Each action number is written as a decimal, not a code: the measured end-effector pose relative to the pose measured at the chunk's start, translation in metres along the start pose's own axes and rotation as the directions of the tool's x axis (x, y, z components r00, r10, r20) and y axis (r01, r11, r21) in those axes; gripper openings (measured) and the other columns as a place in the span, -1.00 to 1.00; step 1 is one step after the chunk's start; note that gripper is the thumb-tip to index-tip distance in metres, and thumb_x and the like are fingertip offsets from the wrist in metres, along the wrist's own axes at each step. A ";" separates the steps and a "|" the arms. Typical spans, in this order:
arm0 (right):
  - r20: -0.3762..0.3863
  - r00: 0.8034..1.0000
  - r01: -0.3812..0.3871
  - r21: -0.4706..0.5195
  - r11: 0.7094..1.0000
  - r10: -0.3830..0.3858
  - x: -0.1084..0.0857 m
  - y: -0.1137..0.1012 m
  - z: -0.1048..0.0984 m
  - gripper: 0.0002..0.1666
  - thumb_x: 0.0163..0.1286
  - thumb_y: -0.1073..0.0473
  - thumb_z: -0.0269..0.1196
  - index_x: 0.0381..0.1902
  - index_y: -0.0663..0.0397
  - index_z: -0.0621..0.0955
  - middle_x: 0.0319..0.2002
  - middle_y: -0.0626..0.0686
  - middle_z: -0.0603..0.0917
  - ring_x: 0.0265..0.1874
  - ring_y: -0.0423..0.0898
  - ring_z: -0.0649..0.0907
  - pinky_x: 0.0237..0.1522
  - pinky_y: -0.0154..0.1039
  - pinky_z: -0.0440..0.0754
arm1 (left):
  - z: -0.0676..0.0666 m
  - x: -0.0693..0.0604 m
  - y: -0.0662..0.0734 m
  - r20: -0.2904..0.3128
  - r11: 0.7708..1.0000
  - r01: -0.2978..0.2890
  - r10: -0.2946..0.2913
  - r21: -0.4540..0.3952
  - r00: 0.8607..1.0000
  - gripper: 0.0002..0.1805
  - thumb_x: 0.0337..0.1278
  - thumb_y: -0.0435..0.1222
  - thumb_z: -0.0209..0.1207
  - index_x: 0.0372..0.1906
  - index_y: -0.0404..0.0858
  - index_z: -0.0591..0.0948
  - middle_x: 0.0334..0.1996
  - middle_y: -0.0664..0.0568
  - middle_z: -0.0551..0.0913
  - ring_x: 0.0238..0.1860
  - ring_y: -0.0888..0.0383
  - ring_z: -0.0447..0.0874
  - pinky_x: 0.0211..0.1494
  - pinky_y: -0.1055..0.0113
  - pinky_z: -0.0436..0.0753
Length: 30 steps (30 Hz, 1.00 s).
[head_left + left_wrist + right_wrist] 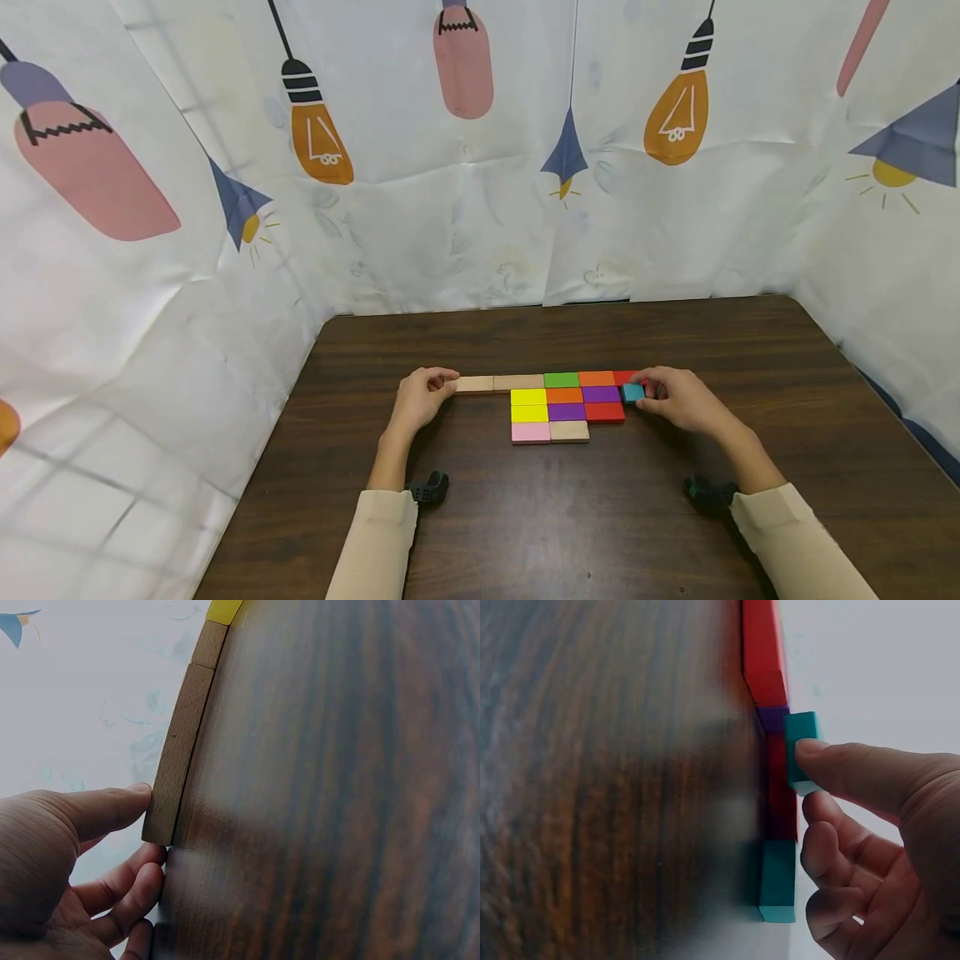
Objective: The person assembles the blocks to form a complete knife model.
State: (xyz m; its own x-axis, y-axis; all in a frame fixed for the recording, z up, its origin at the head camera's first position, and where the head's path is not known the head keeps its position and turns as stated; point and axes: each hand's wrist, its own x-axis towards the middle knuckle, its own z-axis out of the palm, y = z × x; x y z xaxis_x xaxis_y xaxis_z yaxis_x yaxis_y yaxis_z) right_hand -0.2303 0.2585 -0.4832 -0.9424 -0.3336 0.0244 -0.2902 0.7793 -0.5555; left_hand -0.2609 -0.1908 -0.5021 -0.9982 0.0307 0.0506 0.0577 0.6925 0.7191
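Observation:
Flat coloured blocks [566,412] lie in touching rows on the table. A back row runs from plain wooden blocks on the left through green and orange to red. My left hand [422,398] holds the outer end of the leftmost wooden block [178,754], thumb against its upper edge and the other fingers curled near its end. Between thumb and fingertips my right hand [686,402] pinches a small teal block [801,742], raised above the table beside the red blocks [765,652]. Another teal block [778,881] sits at the row's right end, hidden by the hand in the head view.
The dark wooden table [525,525] extends around the blocks. Behind it and at both sides hangs a white curtain [465,208] printed with lamps. A black wrist strap [429,488] is on the left wrist, and another [708,493] on the right.

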 end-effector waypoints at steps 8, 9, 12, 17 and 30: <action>0.019 1.000 -0.015 -0.001 1.000 0.015 0.001 0.001 0.003 -0.64 0.34 0.20 0.41 0.09 0.09 0.65 -0.36 -0.06 0.55 -0.54 -0.18 0.44 -0.46 -0.31 0.39 | 0.000 0.000 0.000 0.005 1.000 0.006 -0.006 -0.009 1.000 -0.81 0.34 -0.20 0.32 -0.02 -0.05 0.80 -0.27 0.01 0.60 -0.26 0.09 0.49 -0.15 0.24 0.47; 0.020 1.000 -0.017 0.000 1.000 0.017 0.001 0.001 0.003 -0.64 0.34 0.21 0.41 0.08 0.09 0.65 -0.36 -0.05 0.55 -0.54 -0.17 0.44 -0.46 -0.31 0.40 | 0.000 0.000 0.000 0.006 1.000 0.006 -0.006 -0.009 1.000 -0.81 0.34 -0.20 0.32 -0.02 -0.05 0.80 -0.27 0.01 0.60 -0.26 0.09 0.49 -0.15 0.24 0.47; 0.027 0.999 -0.026 0.004 1.000 0.026 0.001 0.001 0.003 -0.65 0.34 0.22 0.41 0.07 0.10 0.65 -0.35 -0.04 0.55 -0.51 -0.16 0.45 -0.45 -0.31 0.40 | 0.000 0.000 0.001 0.004 1.000 0.005 -0.005 -0.008 1.000 -0.81 0.34 -0.20 0.32 -0.02 -0.06 0.80 -0.27 0.01 0.59 -0.26 0.09 0.49 -0.16 0.25 0.47; 0.036 0.998 -0.045 0.007 0.999 0.045 0.002 0.000 0.003 -0.68 0.34 0.23 0.40 0.04 0.10 0.66 -0.35 -0.03 0.55 -0.45 -0.13 0.46 -0.40 -0.29 0.41 | 0.000 0.000 0.001 0.004 1.000 0.010 -0.010 -0.005 1.000 -0.81 0.34 -0.20 0.32 -0.02 -0.06 0.80 -0.27 0.01 0.59 -0.27 0.09 0.49 -0.17 0.26 0.46; 0.012 0.998 -0.066 -0.002 0.998 0.066 0.004 -0.003 0.006 -0.75 0.36 0.20 0.39 -0.02 0.08 0.67 -0.36 -0.04 0.56 -0.46 -0.12 0.45 -0.41 -0.26 0.39 | 0.000 0.000 0.000 0.001 1.000 -0.001 0.001 -0.011 1.000 -0.81 0.33 -0.21 0.33 -0.03 -0.07 0.80 -0.26 0.00 0.60 -0.26 0.10 0.49 -0.16 0.25 0.47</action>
State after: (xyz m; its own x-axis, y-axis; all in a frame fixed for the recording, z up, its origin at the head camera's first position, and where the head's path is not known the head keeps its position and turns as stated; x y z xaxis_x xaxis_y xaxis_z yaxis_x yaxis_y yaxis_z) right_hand -0.2319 0.2517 -0.4860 -0.9575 -0.2876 -0.0226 -0.2274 0.8007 -0.5542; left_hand -0.2610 -0.1908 -0.5020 -0.9982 0.0321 0.0509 0.0590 0.6847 0.7264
